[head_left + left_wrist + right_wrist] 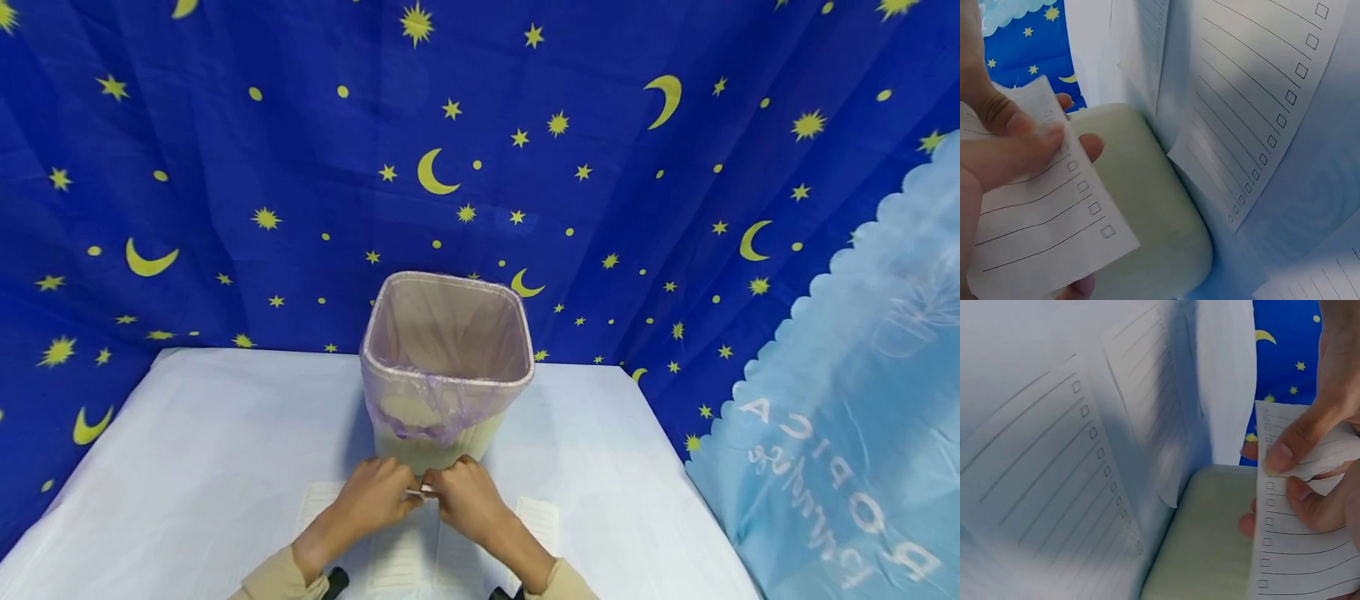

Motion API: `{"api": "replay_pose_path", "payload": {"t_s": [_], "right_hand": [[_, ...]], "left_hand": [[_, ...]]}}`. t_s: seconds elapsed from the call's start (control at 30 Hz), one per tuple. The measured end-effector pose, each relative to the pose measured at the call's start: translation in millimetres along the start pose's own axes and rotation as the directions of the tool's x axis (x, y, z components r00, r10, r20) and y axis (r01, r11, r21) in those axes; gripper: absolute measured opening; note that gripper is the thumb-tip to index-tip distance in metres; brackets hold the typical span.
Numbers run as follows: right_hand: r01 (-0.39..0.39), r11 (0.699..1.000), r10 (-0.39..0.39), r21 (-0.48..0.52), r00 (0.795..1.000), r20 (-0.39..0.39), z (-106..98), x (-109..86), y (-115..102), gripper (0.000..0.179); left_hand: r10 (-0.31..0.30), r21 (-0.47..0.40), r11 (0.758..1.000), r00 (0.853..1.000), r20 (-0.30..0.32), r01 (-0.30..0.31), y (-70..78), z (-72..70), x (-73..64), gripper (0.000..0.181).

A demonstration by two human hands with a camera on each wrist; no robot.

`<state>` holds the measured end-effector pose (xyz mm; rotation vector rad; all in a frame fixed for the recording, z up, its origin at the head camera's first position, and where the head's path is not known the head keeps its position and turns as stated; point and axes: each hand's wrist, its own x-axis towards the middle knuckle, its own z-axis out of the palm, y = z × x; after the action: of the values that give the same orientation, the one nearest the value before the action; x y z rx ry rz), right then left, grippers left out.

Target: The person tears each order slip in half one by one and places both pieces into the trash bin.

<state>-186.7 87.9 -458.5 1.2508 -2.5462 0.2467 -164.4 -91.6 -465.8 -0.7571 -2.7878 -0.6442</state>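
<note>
In the head view my left hand [378, 493] and right hand [468, 500] meet just in front of a bin. Between them they pinch a white lined checklist sheet [1054, 225], thumbs on the near face and fingertips behind. The thumbs lie close together. In the right wrist view a split shows in the sheet [1300, 562] between the two thumbs; how far it runs is hidden by the hands. The pale green bin [420, 452] stands upright, lined with a translucent purple bag [442, 408] folded over its rim.
Several more lined checklist sheets lie flat on the white-covered table, one to the left [317, 500], one to the right [542, 523], others under my hands. A blue star-and-moon curtain [300, 167] hangs behind the bin. A light blue cloth [862, 400] hangs at the right.
</note>
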Motion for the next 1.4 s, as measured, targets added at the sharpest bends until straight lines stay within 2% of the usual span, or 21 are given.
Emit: {"api": "replay_pose_path", "payload": {"t_s": [0.1,0.17,0.27,0.33,0.43,0.53,0.6,0.7,0.8,0.87,0.97,1.1,1.17,1.23,1.3,1.4], "right_hand": [[-0.007,1.0,0.007,-0.021,1.0,-0.008,1,-1.7,-1,0.035],[-0.027,1.0,0.027,0.014,0.999,-0.019,2,-2.8,0,0.038],[-0.069,0.988,0.074,0.135,0.997,-0.028,4,-3.8,1,0.036],[-0.113,0.959,0.121,0.258,0.992,-0.016,6,-3.9,2,0.028],[-0.177,0.868,0.185,0.464,0.982,0.03,11,-3.7,6,0.016],[-0.215,0.752,0.232,0.624,0.971,0.054,14,-3.8,11,0.013],[-0.236,0.692,0.265,0.682,0.962,0.064,15,-4.5,15,0.012],[-0.283,0.574,0.317,0.768,0.942,0.111,15,-6.3,19,0.006],[-0.311,0.447,0.346,0.839,0.925,0.158,15,-7.6,22,0.004],[-0.307,0.379,0.35,0.873,0.921,0.172,14,-7.8,23,0.007],[-0.305,0.311,0.353,0.9,0.916,0.188,12,-7.7,23,0.011],[-0.302,0.221,0.356,0.928,0.91,0.211,9,-7.5,23,0.015],[-0.282,0.179,0.343,0.943,0.916,0.209,8,-7.5,24,0.018],[-0.258,0.139,0.322,0.956,0.925,0.203,8,-7.6,25,0.021],[-0.241,0.107,0.304,0.965,0.932,0.199,8,-7.6,25,0.024],[-0.227,0.094,0.291,0.969,0.937,0.192,6,-7.3,26,0.026]], "left_hand": [[0.031,0.022,0.999,0.998,-0.051,-0.029,-0.8,2.4,-0.2,0.008],[0.046,0.05,0.998,0.996,-0.079,-0.042,-0.2,3.1,0.0,0.014],[0.053,0.093,0.995,0.992,-0.113,-0.042,1.4,3.5,-0.4,0.027],[0.055,0.118,0.992,0.989,-0.138,-0.039,2.4,3.3,-1.2,0.028],[0.059,0.117,0.992,0.987,-0.152,-0.041,3.1,3.0,-3.0,0.018],[0.062,0.096,0.994,0.988,-0.143,-0.048,4.2,2.9,-2.5,0.005],[0.06,0.072,0.996,0.99,-0.131,-0.05,5.4,2.8,-1.1,0.004],[0.065,0.028,0.998,0.99,-0.128,-0.062,7.5,2.1,1.1,0.012],[0.083,0.003,0.997,0.985,-0.154,-0.083,9.6,0.5,1.5,0.016],[0.096,0.012,0.995,0.976,-0.194,-0.096,11.0,-0.9,1.2,0.018],[0.138,0.035,0.99,0.958,-0.25,-0.134,12.9,-2.8,0.5,0.019],[0.249,0.097,0.968,0.911,-0.329,-0.229,15.3,-5.1,0.4,0.017],[0.302,0.133,0.953,0.884,-0.356,-0.272,16.6,-7.1,0.5,0.017],[0.335,0.158,0.942,0.865,-0.373,-0.297,17.8,-9.6,0.4,0.017],[0.356,0.167,0.934,0.852,-0.385,-0.315,18.9,-12.5,0.4,0.02],[0.374,0.158,0.928,0.839,-0.395,-0.339,20.7,-16.9,0.6,0.023]]}}
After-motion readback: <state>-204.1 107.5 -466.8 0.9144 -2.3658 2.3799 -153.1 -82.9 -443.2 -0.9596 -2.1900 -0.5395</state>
